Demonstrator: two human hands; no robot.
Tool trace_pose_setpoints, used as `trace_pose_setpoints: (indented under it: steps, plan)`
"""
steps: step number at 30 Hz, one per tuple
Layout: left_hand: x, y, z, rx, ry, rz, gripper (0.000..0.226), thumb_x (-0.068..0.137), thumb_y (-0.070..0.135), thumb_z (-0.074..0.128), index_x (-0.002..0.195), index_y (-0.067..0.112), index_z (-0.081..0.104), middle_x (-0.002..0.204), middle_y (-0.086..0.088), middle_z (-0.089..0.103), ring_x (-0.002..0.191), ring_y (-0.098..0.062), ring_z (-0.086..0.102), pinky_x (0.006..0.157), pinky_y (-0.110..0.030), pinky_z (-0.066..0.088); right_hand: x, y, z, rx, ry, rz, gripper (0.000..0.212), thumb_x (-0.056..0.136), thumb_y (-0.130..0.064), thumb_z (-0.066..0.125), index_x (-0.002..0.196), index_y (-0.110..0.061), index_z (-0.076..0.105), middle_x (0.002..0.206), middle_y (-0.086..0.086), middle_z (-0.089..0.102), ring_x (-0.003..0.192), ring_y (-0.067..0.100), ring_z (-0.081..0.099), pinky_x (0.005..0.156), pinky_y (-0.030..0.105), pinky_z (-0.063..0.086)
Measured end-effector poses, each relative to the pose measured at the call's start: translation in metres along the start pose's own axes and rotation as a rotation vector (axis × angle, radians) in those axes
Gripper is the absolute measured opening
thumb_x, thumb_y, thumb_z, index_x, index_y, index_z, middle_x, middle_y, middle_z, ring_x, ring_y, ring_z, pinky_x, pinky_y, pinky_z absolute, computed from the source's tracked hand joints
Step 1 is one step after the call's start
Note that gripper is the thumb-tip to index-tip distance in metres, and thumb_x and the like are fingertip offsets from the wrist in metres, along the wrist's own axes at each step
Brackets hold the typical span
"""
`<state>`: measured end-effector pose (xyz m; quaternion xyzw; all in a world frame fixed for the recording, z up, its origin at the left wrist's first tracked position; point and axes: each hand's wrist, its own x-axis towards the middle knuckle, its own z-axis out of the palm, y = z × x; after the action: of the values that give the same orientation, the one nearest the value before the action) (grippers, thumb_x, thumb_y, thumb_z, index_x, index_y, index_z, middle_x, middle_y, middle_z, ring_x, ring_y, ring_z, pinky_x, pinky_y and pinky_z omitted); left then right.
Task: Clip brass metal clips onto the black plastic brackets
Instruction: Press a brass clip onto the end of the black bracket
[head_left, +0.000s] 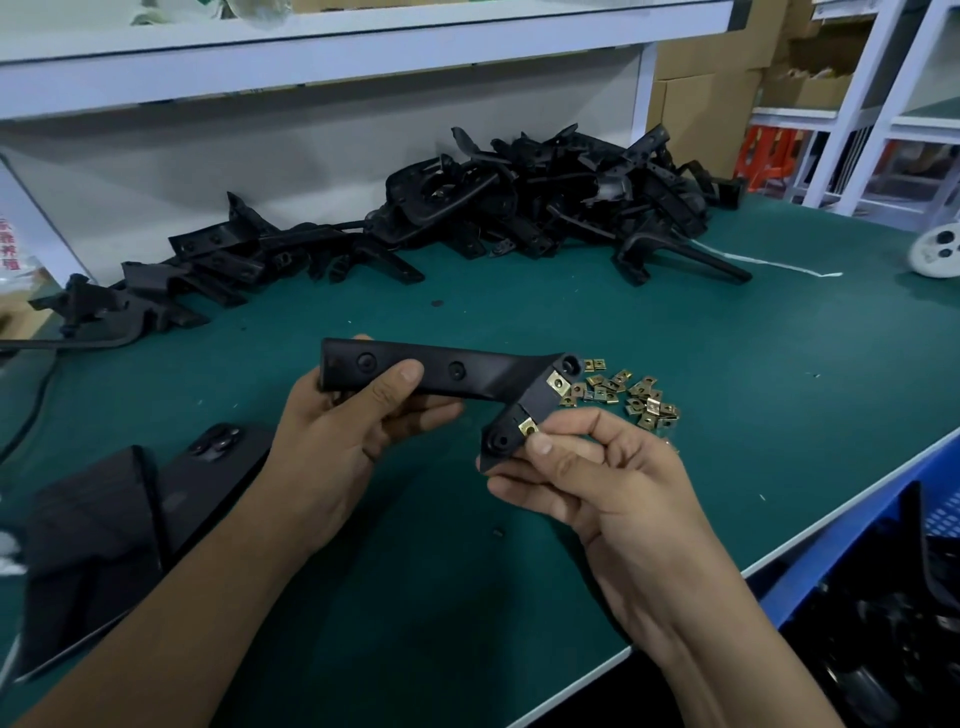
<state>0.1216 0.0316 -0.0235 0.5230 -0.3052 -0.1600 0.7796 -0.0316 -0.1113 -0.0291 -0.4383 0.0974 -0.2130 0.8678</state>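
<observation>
While the left hand (358, 415) grips the bracket's (467, 376) long arm, the right hand (576, 467) pinches its short arm beside the lower clip (528, 428).

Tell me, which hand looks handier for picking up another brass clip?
The right hand, probably: the loose clips lie just beyond its fingers, while the left hand grips the bracket.

Left hand (358, 421) hides the bracket's (467, 371) underside; blue crate (857, 545) cut off at right.
</observation>
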Motion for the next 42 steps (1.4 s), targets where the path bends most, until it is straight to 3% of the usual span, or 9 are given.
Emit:
trace_pose_setpoints:
  steps: [6,10,14,17,20,26,32,37,42]
  plan:
    - [-0.001,0.003,-0.006,-0.026,-0.006,-0.135,0.02,0.095,0.012,0.062,0.104,-0.003,0.072,0.111,-0.03,0.072,0.098,-0.042,0.074,0.081,-0.042,0.061,-0.005,-0.002,-0.002,-0.029,-0.205,-0.002,0.011,0.084,-0.007,0.075,0.092,-0.005,0.068,0.095,0.034,0.073,0.083,0.045,0.075,0.066,0.037,0.062]
    - [-0.004,0.004,-0.004,-0.063,-0.083,-0.164,0.021,0.095,0.015,0.066,0.105,-0.001,0.075,0.11,-0.03,0.073,0.096,-0.037,0.075,0.08,-0.038,0.062,-0.005,-0.001,-0.003,-0.066,-0.243,-0.012,0.034,0.079,-0.012,0.085,0.105,0.001,0.068,0.097,0.033,0.073,0.084,0.045,0.076,0.066,0.037,0.061]
    - [-0.005,0.004,-0.002,-0.091,-0.11,-0.143,0.019,0.095,0.017,0.064,0.101,0.006,0.079,0.103,-0.023,0.076,0.092,-0.03,0.077,0.079,-0.035,0.062,-0.004,0.002,-0.004,-0.072,-0.173,-0.061,0.06,0.063,-0.021,0.095,0.111,0.001,0.065,0.093,0.036,0.069,0.079,0.041,0.076,0.064,0.038,0.061]
    - [-0.005,0.003,-0.002,-0.098,-0.111,-0.136,0.021,0.095,0.016,0.064,0.104,0.003,0.077,0.106,-0.025,0.075,0.095,-0.033,0.077,0.08,-0.036,0.062,0.0,0.006,-0.003,-0.118,-0.055,-0.165,0.059,0.06,-0.014,0.091,0.109,0.002,0.061,0.087,0.02,0.07,0.071,0.026,0.072,0.06,0.033,0.058]
    - [-0.003,0.002,-0.005,-0.122,-0.106,-0.145,0.023,0.095,0.016,0.065,0.107,0.0,0.075,0.11,-0.029,0.073,0.099,-0.037,0.075,0.083,-0.039,0.062,0.004,0.009,-0.005,-0.162,0.08,-0.235,0.086,0.051,-0.011,0.095,0.124,-0.001,0.051,0.096,0.014,0.064,0.068,0.02,0.066,0.062,0.031,0.058]
    - [0.0,-0.011,0.001,-0.006,0.089,0.022,0.019,0.093,0.015,0.071,0.105,0.001,0.075,0.107,-0.025,0.074,0.1,-0.042,0.073,0.089,-0.048,0.06,0.006,0.014,-0.003,-0.193,0.068,-0.119,0.006,0.095,-0.004,0.067,0.097,0.001,0.065,0.077,0.013,0.071,0.073,0.029,0.072,0.07,0.032,0.061]
    - [0.0,-0.012,0.002,0.033,0.102,0.003,0.022,0.091,0.024,0.07,0.103,0.008,0.079,0.109,-0.027,0.074,0.103,-0.044,0.073,0.086,-0.045,0.061,0.002,0.009,0.0,-0.184,-0.021,-0.041,0.02,0.086,0.001,0.076,0.079,-0.002,0.058,0.068,0.02,0.064,0.086,0.038,0.074,0.074,0.037,0.063]
    - [0.0,-0.01,0.002,0.049,0.123,-0.053,0.027,0.089,0.022,0.068,0.104,0.002,0.076,0.109,-0.026,0.074,0.098,-0.043,0.075,0.08,-0.043,0.063,0.001,0.006,0.0,-0.192,-0.048,-0.037,0.013,0.087,-0.015,0.079,0.076,-0.014,0.072,0.09,0.025,0.076,0.081,0.035,0.075,0.07,0.034,0.062]
    - [-0.002,-0.012,0.003,0.147,0.112,-0.08,0.041,0.085,0.031,0.07,0.112,0.0,0.07,0.107,-0.023,0.076,0.092,-0.041,0.076,0.071,-0.042,0.065,0.0,0.003,0.0,-0.098,0.013,-0.094,0.036,0.095,-0.027,0.066,0.085,0.007,0.058,0.085,0.023,0.075,0.073,0.034,0.075,0.062,0.033,0.06]
